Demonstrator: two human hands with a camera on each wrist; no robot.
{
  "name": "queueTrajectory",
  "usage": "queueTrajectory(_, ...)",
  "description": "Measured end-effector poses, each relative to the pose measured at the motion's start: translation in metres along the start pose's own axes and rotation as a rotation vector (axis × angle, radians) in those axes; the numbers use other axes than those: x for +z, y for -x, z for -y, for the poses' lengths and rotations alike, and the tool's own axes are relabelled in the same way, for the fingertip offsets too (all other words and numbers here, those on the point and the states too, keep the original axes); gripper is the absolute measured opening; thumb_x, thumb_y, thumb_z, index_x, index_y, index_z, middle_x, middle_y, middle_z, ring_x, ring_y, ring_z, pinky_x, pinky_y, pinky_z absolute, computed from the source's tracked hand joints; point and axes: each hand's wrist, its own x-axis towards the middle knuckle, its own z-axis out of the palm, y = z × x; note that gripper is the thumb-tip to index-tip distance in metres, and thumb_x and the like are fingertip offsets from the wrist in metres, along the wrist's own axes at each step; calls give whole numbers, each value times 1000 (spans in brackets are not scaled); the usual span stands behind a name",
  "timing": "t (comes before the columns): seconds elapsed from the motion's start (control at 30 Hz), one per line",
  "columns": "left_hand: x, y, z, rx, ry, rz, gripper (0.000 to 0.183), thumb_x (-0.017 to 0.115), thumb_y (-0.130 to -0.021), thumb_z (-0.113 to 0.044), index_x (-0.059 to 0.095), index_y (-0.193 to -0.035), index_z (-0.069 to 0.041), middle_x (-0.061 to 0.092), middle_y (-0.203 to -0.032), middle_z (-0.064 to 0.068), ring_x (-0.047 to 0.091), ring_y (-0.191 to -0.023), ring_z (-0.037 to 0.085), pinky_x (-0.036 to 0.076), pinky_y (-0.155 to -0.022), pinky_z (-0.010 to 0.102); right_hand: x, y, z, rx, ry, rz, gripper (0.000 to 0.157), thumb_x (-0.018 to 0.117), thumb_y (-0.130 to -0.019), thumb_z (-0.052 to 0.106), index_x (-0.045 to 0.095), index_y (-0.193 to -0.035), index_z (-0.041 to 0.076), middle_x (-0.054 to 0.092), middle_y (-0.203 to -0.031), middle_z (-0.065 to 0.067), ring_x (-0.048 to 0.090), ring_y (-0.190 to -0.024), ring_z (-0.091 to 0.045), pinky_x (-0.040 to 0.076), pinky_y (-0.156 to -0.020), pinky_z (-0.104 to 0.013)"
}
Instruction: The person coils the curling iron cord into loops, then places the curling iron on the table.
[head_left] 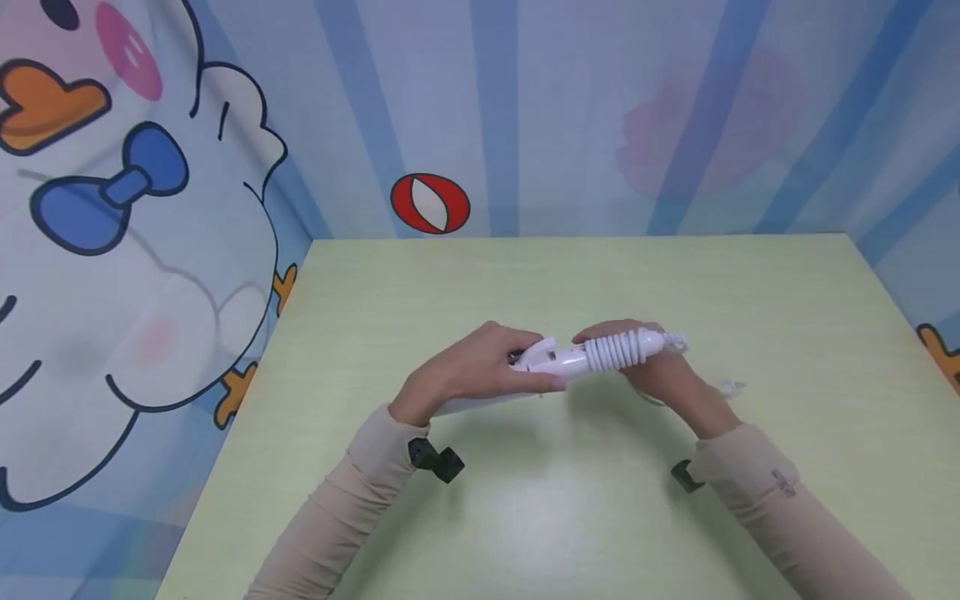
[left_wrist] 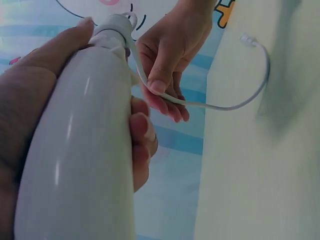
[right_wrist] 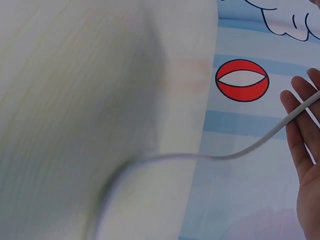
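Observation:
My left hand [head_left: 480, 364] grips a white hair styling iron [head_left: 572, 363], thumb on one side and fingers curled round the other. The left wrist view shows its smooth, wide white body [left_wrist: 80, 150] up close. White cord [head_left: 617, 352] is wound in several turns about its handle end, which points right. Beside that end is my right hand [head_left: 667, 379]; in the left wrist view its thumb and fingers pinch the loose cord [left_wrist: 215, 107]. A free length ends in a plug [head_left: 731, 387]. In the right wrist view the cord [right_wrist: 200, 157] crosses the fingers.
A pale yellow-green table [head_left: 360, 283] lies below both hands. Behind it and to the left stand walls [head_left: 570, 108] with blue stripes and cartoon prints. Each sleeve cuff carries a small black camera mount [head_left: 437, 460].

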Motion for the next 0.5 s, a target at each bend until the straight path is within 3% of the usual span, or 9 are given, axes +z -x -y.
queueTrajectory(0.13, 0, 2, -4, 68, -58, 47, 30, 65, -84, -54, 63, -91, -25, 62, -74, -9, 56, -64, 8, 46, -58, 25, -5, -2, 0, -167, 15, -59, 28, 65, -83, -5, 69, -108, 7, 72, -104, -7, 69, -93, -24, 54, -75, -40)
queueTrajectory(0.23, 0, 4, -7, 112, -138, 68, 30, 65, -84, -54, 61, -86, -25, 58, -68, -9, 52, -58, 5, 43, -55, 22, -9, -5, -4, -218, -17, -51, 26, 66, -83, -3, 70, -108, 6, 72, -103, -6, 68, -90, -20, 52, -73, -36)
queueTrajectory(0.33, -2, 5, -11, 116, -214, 74, 32, 65, -83, -55, 59, -82, -24, 54, -64, -9, 49, -55, 4, 40, -54, 21, -13, -9, -10, -225, 24, -14, 24, 69, -83, 3, 70, -107, 7, 73, -102, -4, 68, -89, -17, 52, -74, -35)
queueTrajectory(0.5, -2, 7, -18, 63, -297, 111, 34, 64, -83, -57, 60, -85, -24, 54, -64, -9, 49, -55, 5, 39, -54, 22, -17, -14, -16, -199, 127, 27, 21, 69, -86, 11, 72, -107, 13, 73, -102, 0, 69, -90, -17, 52, -77, -37)
